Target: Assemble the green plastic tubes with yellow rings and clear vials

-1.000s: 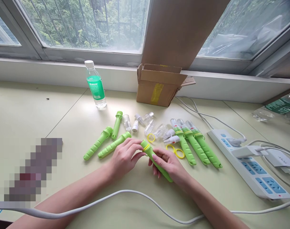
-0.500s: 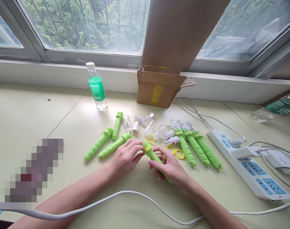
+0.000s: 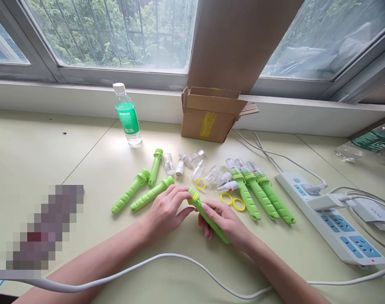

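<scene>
A light-green plastic handle (image 3: 215,226) with a threaded top slants between my hands, a yellow ring seated below its thread. My right hand (image 3: 228,217) is closed around the shaft, thumb on top. The fingers of my left hand (image 3: 169,207) pinch the threaded end by the ring. Left of it lie more green handles (image 3: 129,192) without caps. Behind are clear ribbed caps (image 3: 198,169), white inserts (image 3: 228,186), some with a red spot, and loose yellow rings (image 3: 238,204). Several capped green handles (image 3: 248,200) lie side by side to the right.
A water bottle (image 3: 127,116) and an open cardboard box (image 3: 208,116) stand at the back by the window. A white power strip (image 3: 331,219) with plugs and cables is at right. A white cable (image 3: 179,256) crosses in front, over my forearms.
My right hand has shifted its grip, with the thumb now up along the handle near the ring. The handle has tilted slightly; my left hand stays at its threaded end.
</scene>
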{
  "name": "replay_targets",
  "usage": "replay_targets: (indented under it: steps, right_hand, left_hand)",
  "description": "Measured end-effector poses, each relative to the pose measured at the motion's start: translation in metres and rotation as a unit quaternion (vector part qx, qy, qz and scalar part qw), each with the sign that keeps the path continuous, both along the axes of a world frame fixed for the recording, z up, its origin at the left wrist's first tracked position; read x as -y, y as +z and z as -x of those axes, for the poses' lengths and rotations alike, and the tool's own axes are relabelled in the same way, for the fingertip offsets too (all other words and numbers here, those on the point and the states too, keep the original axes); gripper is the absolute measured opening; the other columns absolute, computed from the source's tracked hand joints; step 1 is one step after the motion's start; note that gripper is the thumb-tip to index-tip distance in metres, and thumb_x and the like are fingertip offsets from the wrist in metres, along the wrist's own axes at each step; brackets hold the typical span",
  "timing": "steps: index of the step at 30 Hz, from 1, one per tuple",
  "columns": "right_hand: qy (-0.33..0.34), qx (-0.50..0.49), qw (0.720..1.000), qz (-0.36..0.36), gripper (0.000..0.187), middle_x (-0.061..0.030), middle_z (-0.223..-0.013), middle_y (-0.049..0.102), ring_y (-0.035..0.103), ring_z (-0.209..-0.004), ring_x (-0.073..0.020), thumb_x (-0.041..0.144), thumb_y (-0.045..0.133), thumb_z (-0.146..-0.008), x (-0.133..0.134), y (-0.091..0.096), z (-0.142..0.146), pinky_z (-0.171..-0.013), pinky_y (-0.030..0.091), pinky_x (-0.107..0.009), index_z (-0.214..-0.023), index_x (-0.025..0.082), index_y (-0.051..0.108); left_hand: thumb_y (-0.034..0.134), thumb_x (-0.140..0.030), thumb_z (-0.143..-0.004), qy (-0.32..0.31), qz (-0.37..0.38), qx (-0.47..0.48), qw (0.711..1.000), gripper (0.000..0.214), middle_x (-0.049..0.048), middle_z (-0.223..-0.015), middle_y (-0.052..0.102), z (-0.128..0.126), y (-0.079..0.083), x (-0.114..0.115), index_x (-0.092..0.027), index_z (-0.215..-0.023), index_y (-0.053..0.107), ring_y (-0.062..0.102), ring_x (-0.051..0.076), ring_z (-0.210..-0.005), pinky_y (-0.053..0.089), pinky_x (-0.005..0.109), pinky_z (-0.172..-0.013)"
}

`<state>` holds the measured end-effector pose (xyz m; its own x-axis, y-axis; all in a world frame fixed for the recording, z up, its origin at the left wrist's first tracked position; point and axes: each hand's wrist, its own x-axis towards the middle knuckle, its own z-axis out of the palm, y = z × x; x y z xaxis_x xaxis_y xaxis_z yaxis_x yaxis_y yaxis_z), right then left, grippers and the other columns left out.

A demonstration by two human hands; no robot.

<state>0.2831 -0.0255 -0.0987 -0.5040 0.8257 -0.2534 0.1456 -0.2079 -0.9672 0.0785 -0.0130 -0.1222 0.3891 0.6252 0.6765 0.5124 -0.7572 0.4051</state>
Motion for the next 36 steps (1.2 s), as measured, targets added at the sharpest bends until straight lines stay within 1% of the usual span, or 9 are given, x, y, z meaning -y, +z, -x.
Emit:
replay_targets:
  steps: [4, 7, 13, 17, 22, 28, 36]
  right_hand:
    - [-0.023, 0.016, 1.0, 0.011, 0.038, 0.0009, -0.068, 0.058, 0.052, -0.043, -0.0088, 0.055, 0.057, -0.086, -0.0004, -0.0011, 0.0008, -0.037, 0.04, -0.021, -0.081, 0.017, 0.057]
    - [-0.024, 0.025, 0.999, 0.01, 0.038, 0.0013, -0.067, 0.058, 0.052, -0.042, -0.0084, 0.054, 0.06, -0.084, -0.0011, -0.0015, 0.0008, -0.037, 0.039, -0.021, -0.079, 0.017, 0.057]
    - [0.011, 0.015, 1.0, 0.004, 0.042, 0.0008, -0.066, 0.057, 0.054, -0.045, -0.0093, 0.056, 0.049, -0.091, -0.0016, -0.0012, -0.0004, -0.042, 0.04, -0.021, -0.076, 0.017, 0.055]
    - [0.018, 0.007, 1.0, 0.005, 0.046, 0.0, -0.067, 0.059, 0.054, -0.045, -0.0093, 0.057, 0.042, -0.094, -0.0011, -0.0023, -0.0015, -0.044, 0.04, -0.023, -0.077, 0.016, 0.055]
    - [0.018, -0.001, 1.0, 0.017, 0.046, -0.0009, -0.07, 0.06, 0.054, -0.046, -0.0094, 0.058, 0.041, -0.094, -0.0008, -0.0032, -0.002, -0.043, 0.038, -0.022, -0.079, 0.016, 0.054]
    - [0.015, 0.004, 1.0, 0.025, 0.046, -0.0011, -0.071, 0.061, 0.054, -0.046, -0.0101, 0.06, 0.042, -0.092, -0.0007, -0.0033, -0.0022, -0.042, 0.038, -0.022, -0.081, 0.017, 0.054]
    - [0.008, 0.002, 1.0, 0.021, 0.044, -0.0001, -0.069, 0.059, 0.053, -0.045, -0.0094, 0.059, 0.043, -0.092, -0.0009, -0.0021, -0.0017, -0.04, 0.037, -0.021, -0.085, 0.017, 0.055]
  left_hand:
    - [0.058, -0.014, -0.088, -0.003, -0.006, 0.004, 1.0, 0.012, 0.0072, -0.096, 0.066, -0.0005, 0.0017, -0.0014, -0.018, -0.099, 0.054, 0.063, 0.019, -0.09, 0.055, 0.033, -0.075]
    - [0.059, -0.016, -0.088, -0.001, -0.009, 0.006, 1.0, 0.01, 0.0073, -0.095, 0.066, -0.0007, 0.0029, -0.0012, -0.018, -0.096, 0.054, 0.063, 0.02, -0.09, 0.055, 0.034, -0.074]
    - [0.062, -0.021, -0.087, 0.002, 0.011, -0.002, 1.0, 0.013, 0.0082, -0.097, 0.065, -0.0004, 0.0004, 0.0007, -0.018, -0.097, 0.054, 0.063, 0.021, -0.091, 0.055, 0.034, -0.075]
    - [0.061, -0.023, -0.087, 0.004, 0.011, -0.01, 1.0, 0.016, 0.0086, -0.099, 0.065, -0.0008, 0.0007, 0.0005, -0.018, -0.101, 0.053, 0.063, 0.021, -0.093, 0.055, 0.035, -0.076]
    - [0.059, -0.015, -0.088, 0.002, -0.001, -0.006, 1.0, 0.013, 0.0066, -0.094, 0.066, -0.0017, 0.0031, -0.0003, -0.018, -0.098, 0.053, 0.063, 0.019, -0.089, 0.055, 0.032, -0.073]
    - [0.059, -0.016, -0.087, 0.003, -0.009, 0.003, 1.0, 0.007, 0.0059, -0.094, 0.067, -0.002, 0.0033, -0.0007, -0.019, -0.092, 0.055, 0.065, 0.019, -0.087, 0.055, 0.031, -0.072]
    - [0.059, -0.016, -0.088, 0.001, -0.004, -0.002, 1.0, 0.008, 0.0059, -0.094, 0.067, -0.0019, 0.0037, -0.0004, -0.018, -0.095, 0.054, 0.064, 0.019, -0.088, 0.055, 0.032, -0.073]
